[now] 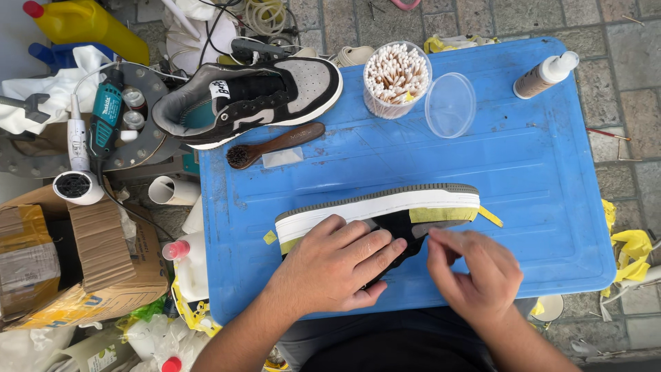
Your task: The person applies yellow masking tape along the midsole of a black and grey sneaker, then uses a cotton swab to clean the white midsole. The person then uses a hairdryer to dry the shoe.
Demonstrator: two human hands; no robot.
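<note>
At the far left a white hair dryer (77,180) and a teal power tool (105,120) lie beside a cardboard box (82,265), and next to them a black and grey shoe (248,100) rests on the back corner of the blue table (551,200) with a wooden brush (275,145) just in front of it. Near the table's front edge a second shoe (385,207) lies on its side, its white sole taped in yellow; the left hand (334,265) lies spread and flat on its dark upper, pressing it down. The right hand (475,272), fingers curled, pinches the yellow tape (441,215) at the sole's edge, while a tub of cotton swabs (396,77), its clear lid (449,105) and a small bottle (545,74) sit behind.
</note>
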